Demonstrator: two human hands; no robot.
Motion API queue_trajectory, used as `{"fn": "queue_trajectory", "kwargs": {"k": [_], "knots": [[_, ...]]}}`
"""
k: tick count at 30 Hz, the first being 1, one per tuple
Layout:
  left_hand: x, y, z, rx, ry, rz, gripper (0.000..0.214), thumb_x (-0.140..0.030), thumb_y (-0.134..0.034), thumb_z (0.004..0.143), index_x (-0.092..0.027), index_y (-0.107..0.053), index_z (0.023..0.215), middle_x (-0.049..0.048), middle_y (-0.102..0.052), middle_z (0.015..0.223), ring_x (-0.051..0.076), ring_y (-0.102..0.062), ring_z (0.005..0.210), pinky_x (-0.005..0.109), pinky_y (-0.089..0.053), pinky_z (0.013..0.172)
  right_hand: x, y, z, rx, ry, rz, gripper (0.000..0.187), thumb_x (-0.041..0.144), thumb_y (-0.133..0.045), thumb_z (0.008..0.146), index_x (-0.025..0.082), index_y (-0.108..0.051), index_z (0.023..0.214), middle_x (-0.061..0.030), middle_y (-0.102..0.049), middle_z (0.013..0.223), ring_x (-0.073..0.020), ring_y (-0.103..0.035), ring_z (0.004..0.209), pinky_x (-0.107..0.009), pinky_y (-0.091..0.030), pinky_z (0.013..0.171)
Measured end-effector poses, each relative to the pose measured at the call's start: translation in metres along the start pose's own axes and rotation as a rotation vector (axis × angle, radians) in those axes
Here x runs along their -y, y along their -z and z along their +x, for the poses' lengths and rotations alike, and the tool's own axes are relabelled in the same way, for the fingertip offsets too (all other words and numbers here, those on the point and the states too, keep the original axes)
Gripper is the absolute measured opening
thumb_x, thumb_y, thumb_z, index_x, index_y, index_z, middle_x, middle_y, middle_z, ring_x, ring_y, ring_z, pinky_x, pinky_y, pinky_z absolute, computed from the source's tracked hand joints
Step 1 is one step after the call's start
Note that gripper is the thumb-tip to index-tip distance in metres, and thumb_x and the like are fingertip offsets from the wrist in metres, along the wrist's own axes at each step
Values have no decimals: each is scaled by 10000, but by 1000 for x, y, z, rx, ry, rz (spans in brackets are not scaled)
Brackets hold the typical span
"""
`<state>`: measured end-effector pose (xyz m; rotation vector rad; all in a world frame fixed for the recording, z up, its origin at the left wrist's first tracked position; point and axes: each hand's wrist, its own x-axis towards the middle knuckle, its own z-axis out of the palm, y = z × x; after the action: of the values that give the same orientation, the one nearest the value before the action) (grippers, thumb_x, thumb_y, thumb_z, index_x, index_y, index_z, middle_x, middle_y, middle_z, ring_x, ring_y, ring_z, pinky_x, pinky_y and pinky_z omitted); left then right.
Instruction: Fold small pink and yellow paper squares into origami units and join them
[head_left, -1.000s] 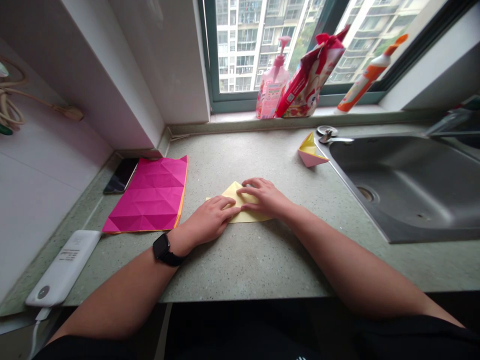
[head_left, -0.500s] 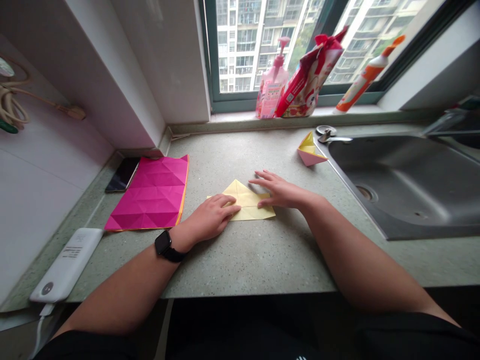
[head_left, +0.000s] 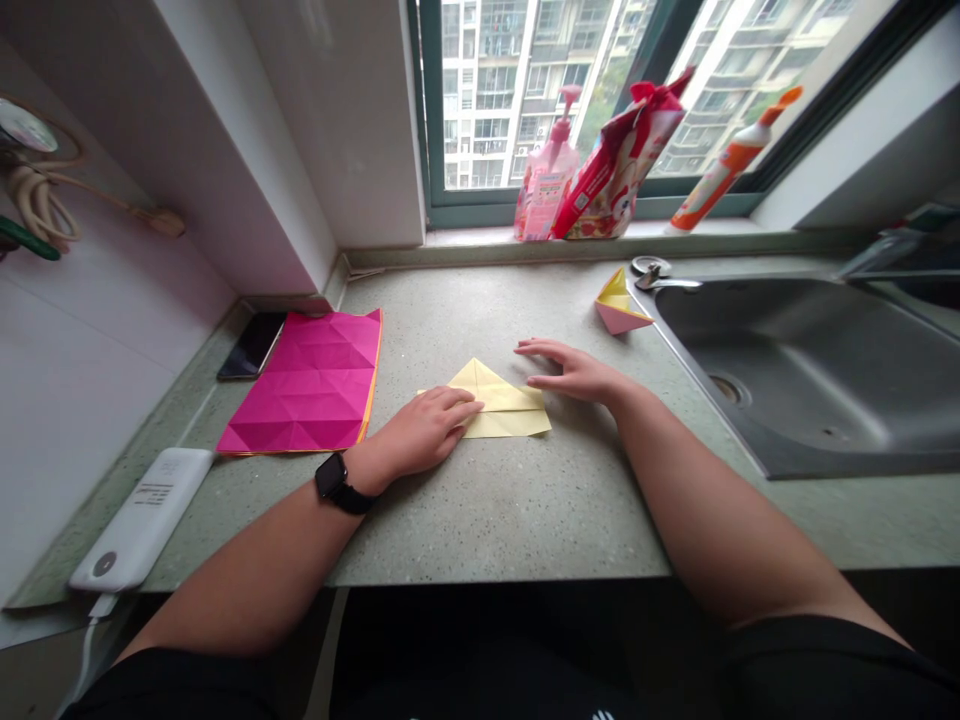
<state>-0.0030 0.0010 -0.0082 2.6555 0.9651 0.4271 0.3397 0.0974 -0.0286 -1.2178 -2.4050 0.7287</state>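
Note:
A pale yellow sheet of folded paper (head_left: 506,400) lies on the speckled countertop (head_left: 517,520), its peak pointing away from me and a strip along its near edge. My left hand (head_left: 425,428), with a black watch on the wrist, rests flat over the left part of the paper and covers it there. Just beyond the paper's right corner is my right hand (head_left: 574,372), fingers stretched out and holding nothing. A folded paper boat (head_left: 624,315), pink outside and yellow inside, stands near the sink's corner.
Creased magenta paper (head_left: 304,385) lies at the left beside a dark phone (head_left: 253,347) and a white power bank (head_left: 142,520) with a cable. The steel sink (head_left: 817,370) is at the right. A pink pump bottle (head_left: 546,185), red bag (head_left: 619,170) and orange-white bottle (head_left: 724,175) line the windowsill.
My right hand has moved right and slightly away from the paper, its thumb now off the paper's right side. My left hand stays on the paper. The view has shifted slightly.

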Motion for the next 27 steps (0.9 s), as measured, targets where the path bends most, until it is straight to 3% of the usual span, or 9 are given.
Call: {"fn": "queue_trajectory", "kwargs": {"k": [3, 7, 9, 13, 19, 27], "knots": [[2, -1, 0, -29, 13, -15, 397, -187, -590, 1077, -180, -625, 1472, 144, -693, 1464, 285, -642, 1355, 497, -535, 1182, 15, -16, 9, -206, 111, 58, 405, 433, -741, 1014, 312, -761, 1400, -115, -698, 1497, -318, -648, 1415, -583, -474, 1263], [4, 1, 1, -10, -38, -13, 265, -188, -542, 1103, -207, -725, 1294, 113, -739, 1379, 270, -684, 1282, 455, -571, 1123, 39, -33, 14, -250, 318, 44, 182, 396, -736, 1030, 348, -852, 1162, -65, -779, 1319, -291, -694, 1314, -541, -556, 1156], [4, 2, 1, -10, -47, -4, 260, -195, -535, 1114, -212, -747, 1264, 108, -742, 1368, 267, -691, 1262, 452, -578, 1107, 50, -36, 13, -215, 383, 47, 167, 381, -710, 1055, 343, -873, 1050, -54, -815, 1176, -270, -731, 1201, -501, -589, 1074], [1, 4, 1, -23, -18, 32, 268, -221, -582, 1110, -240, -763, 1306, 102, -724, 1383, 273, -661, 1298, 471, -563, 1134, 64, -37, 10, -48, 407, -3, 182, 345, -705, 1063, 340, -886, 1070, -48, -821, 1111, -228, -740, 1010, -444, -588, 978], [-2, 12, -2, -38, 118, 148, 204, -293, -676, 1072, -277, -865, 1145, 105, -697, 1461, 334, -605, 1373, 581, -484, 1204, 67, -37, 10, 50, 369, -45, 167, 309, -755, 1024, 336, -894, 1112, -72, -787, 1149, -231, -717, 1024, -433, -563, 1009], [-3, 45, -18, 117, 450, 254, 231, -368, -698, 1042, -276, -906, 1000, 105, -616, 1613, 445, -494, 1524, 674, -424, 1224, 71, -35, 9, 85, 319, -24, 167, 307, -748, 1024, 323, -894, 1103, -74, -782, 1161, -231, -708, 1053, -432, -564, 1029]]}}
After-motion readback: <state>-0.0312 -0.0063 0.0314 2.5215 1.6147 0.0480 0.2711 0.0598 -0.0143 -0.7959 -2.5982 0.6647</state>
